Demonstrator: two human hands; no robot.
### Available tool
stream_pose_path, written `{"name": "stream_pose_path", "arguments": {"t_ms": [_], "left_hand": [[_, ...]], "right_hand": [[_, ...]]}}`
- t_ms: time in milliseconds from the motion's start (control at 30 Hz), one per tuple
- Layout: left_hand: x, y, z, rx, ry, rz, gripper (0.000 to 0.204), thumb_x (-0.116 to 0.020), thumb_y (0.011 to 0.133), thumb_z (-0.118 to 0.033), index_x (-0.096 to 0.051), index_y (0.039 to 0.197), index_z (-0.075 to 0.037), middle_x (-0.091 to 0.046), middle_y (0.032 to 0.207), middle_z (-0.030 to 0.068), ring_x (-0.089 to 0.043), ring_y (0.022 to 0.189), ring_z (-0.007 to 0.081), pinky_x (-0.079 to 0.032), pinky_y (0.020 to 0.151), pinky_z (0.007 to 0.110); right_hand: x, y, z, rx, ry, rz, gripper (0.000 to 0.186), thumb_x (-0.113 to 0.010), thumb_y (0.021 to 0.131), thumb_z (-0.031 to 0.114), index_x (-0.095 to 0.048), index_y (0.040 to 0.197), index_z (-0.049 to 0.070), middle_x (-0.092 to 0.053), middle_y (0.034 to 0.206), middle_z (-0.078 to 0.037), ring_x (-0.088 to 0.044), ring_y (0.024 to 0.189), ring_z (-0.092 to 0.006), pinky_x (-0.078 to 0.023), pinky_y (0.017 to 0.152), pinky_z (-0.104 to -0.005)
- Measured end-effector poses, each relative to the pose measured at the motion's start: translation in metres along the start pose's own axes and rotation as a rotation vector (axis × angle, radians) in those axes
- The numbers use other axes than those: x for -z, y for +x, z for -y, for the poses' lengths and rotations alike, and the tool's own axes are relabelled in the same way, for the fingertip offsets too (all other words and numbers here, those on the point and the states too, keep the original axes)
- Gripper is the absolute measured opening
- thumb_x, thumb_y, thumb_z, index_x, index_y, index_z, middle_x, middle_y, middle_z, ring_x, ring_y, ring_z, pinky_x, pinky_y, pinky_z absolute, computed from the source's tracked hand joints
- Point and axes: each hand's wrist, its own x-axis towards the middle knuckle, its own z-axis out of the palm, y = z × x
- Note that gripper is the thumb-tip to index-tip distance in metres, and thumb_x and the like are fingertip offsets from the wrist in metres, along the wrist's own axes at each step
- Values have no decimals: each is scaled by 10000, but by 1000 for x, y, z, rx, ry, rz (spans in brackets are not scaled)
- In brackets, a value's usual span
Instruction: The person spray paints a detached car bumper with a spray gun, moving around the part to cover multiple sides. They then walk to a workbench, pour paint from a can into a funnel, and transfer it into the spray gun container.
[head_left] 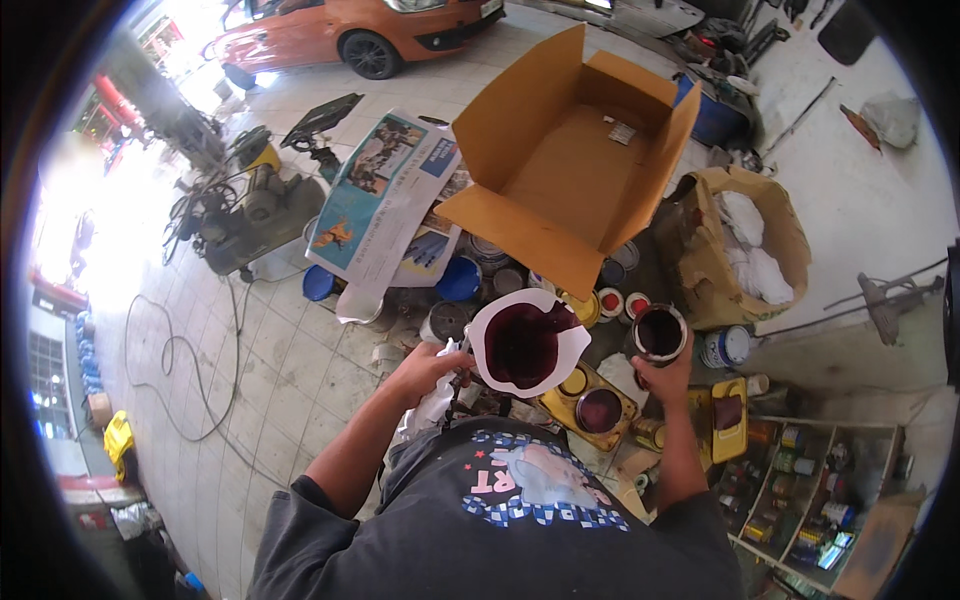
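Nearest on the right, a rack [815,492] holds small containers. Just beyond it, to the left, two round tins, one yellow [574,381] and one dark red [598,411], stand on a yellow tray [622,408].

The left hand [428,374] has its fingers curled closed at the left side of a white-rimmed cup [530,346], with crumpled white paper [432,405] in the same grip; exactly how they grasp the cup is partly hidden. The cup, dark red inside, is in front of the body. To its right, the right hand [668,374] has its fingers wrapped around a dark can [659,334], its mouth up.

Farther off, a blue lid [459,278] lies left of the open carton [575,170], with a paper bag [735,250] right of it. Newspaper [385,200] lies left of the carton; farthest, an orange car [400,32] stands on the tiled floor [300,350].
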Motion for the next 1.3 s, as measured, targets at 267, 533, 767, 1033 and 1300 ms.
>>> {"name": "stream_pose_path", "arguments": {"t_ms": [267,533,767,1033,1300], "left_hand": [[-2,33,24,62,-62,186,340,-755,870,-307,-762,926,29,-738,832,74,-624,702,128,-459,648,296],[-7,42,11,58,89,330,353,-758,865,-321,-763,920,28,-737,821,83,-607,678,134,-445,626,303],[-4,55,18,-11,127,451,345,-772,845,-328,-760,880,15,-734,788,82,-635,674,143,-475,631,305],[1,60,13,-41,228,466,368,-743,849,-370,-769,847,-2,-737,772,70,-629,687,139,-483,665,308],[3,64,10,-35,145,505,349,-748,848,-346,-762,842,2,-737,776,77,-643,689,146,-491,671,305]], "right_hand": [[39,34,203,210,-271,399,1065,-941,563,151,-442,1498,54,-577,1410,-101,-561,1319,-256,-420,1129,-396],[10,62,300,463,-564,680,1011,-895,541,103,-479,1462,109,-553,1399,-135,-525,1327,-365,-433,1123,-434],[-11,66,330,519,-761,795,972,-877,552,124,-500,1448,117,-561,1363,-120,-529,1306,-339,-435,1124,-445],[-34,69,348,544,-847,870,988,-904,504,144,-535,1421,116,-561,1363,-116,-547,1281,-344,-430,1090,-461],[-45,69,357,540,-896,928,952,-924,520,185,-555,1396,133,-572,1338,-108,-558,1263,-331,-420,1067,-459]]}}
